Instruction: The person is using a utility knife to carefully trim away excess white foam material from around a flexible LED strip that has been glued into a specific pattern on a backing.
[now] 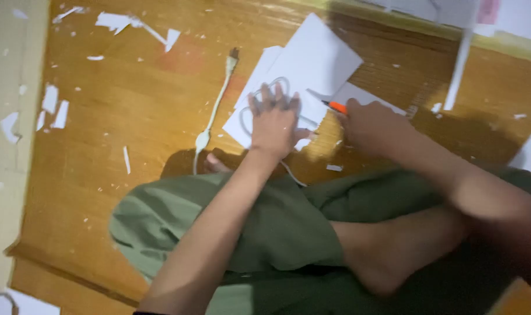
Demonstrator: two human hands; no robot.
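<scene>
Left hand (pixel 275 123) flat, fingers spread wide, pressed down on white paper sheets (pixel 312 70) lying on the wooden floor (pixel 137 105). Right hand (pixel 367 125) closed around an orange-tipped cutter or pen (pixel 336 107); exact kind not determinable. Tip pointing toward the left hand, resting on the paper just beside that hand's thumb side.

Paper stack lying directly under and beyond both hands, long axis running diagonally away from the body toward the far right. Right hand nearer the tool's working point; left hand nearer the stack's centre. Gap between the two hands small.

White cable (pixel 216 114) stretched along the floor on the outer side of the left hand, one loop passing beneath its fingers. Paper scraps (pixel 131 23) scattered beyond and well outside the left hand. Folded legs in green cloth (pixel 265 227) close behind both wrists, limiting room toward the body; open floor available beyond the fingertips.
</scene>
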